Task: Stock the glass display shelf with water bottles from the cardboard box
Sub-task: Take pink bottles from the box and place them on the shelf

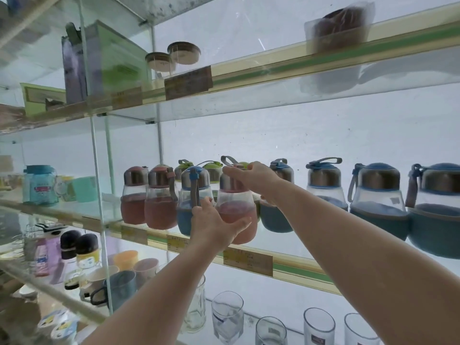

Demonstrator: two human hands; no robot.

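A pink-sleeved water bottle (236, 210) with a metal collar stands at the front edge of the middle glass shelf (298, 263). My left hand (214, 225) cups its lower body from the left and below. My right hand (251, 178) grips its cap and collar from above. Just left of it stands a blue-sleeved bottle (189, 207), then two pink bottles (146, 197). Green-capped bottles (211, 170) stand behind. Several blue bottles (378, 200) line the shelf to the right. The cardboard box is out of view.
The upper shelf holds green boxes (109, 61), two lidded jars (171, 56) and a wrapped item (338, 28). Below are drinking glasses (227, 319), mugs (119, 282) and small bottles (77, 247). A vertical glass divider (98, 170) splits off a left bay with a blue jug (39, 185).
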